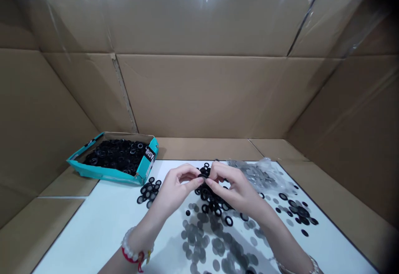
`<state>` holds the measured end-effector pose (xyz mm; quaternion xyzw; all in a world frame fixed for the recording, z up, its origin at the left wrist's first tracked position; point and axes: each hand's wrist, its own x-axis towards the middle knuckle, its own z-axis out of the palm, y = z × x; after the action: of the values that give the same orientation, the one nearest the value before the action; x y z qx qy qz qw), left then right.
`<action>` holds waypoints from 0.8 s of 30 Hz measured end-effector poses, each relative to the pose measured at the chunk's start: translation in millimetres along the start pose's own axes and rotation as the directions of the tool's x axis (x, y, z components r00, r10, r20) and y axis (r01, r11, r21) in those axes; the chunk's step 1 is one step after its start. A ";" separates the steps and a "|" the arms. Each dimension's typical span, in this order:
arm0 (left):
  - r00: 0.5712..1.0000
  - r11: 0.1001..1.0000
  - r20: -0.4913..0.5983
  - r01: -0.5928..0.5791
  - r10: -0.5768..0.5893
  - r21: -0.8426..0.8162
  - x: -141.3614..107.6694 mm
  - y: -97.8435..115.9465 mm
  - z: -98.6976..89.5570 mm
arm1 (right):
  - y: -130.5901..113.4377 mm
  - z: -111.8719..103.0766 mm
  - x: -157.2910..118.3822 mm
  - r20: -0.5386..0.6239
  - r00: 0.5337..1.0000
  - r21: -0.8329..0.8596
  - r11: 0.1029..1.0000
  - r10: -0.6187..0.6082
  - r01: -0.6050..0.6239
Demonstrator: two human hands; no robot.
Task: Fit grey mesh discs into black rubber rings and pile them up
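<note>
Black rubber ring (pixel 202 176) is pinched in the air between my two hands, with my left hand (pixel 174 187) and right hand (pixel 233 187) closed narrowly on it at the fingertips, above a loose heap of black rings (pixel 212 197) on the white work surface (pixel 93 232). Flat grey discs (pixel 199 234) lie scattered just below that heap, and a clear plastic bag of discs (pixel 258 174) sits just beyond my right hand. Off to the left, a teal cardboard tray (pixel 144 173) holds more black rings (pixel 115 155).
</note>
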<state>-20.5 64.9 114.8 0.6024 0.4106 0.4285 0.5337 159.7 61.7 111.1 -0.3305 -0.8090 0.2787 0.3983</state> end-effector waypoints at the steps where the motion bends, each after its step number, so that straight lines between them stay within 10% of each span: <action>1: 1.000 1.000 -0.013 0.000 0.000 -0.005 -0.3 0.2 1.1 | -0.6 0.0 0.0 -0.008 1.000 0.006 1.000 0.004 -0.004; 9: 0.996 0.988 -0.066 0.049 -0.059 -0.144 -2.8 -0.7 8.1 | -3.0 -1.1 1.8 0.012 0.994 0.008 0.994 0.107 -0.107; 16: 0.968 0.951 -0.169 -0.134 0.186 0.279 -4.0 0.8 8.9 | -5.2 -1.4 -1.9 0.037 0.990 -0.046 0.990 0.134 -0.132; 24: 0.981 0.990 0.167 0.116 -0.102 -0.075 1.0 0.4 -9.0 | -2.7 -7.0 0.5 0.129 0.975 0.010 0.983 0.180 -0.183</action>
<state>-28.7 68.4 115.9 0.5888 0.3798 0.3650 0.6131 164.5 61.7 116.9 -0.3802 -0.7959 0.3435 0.3224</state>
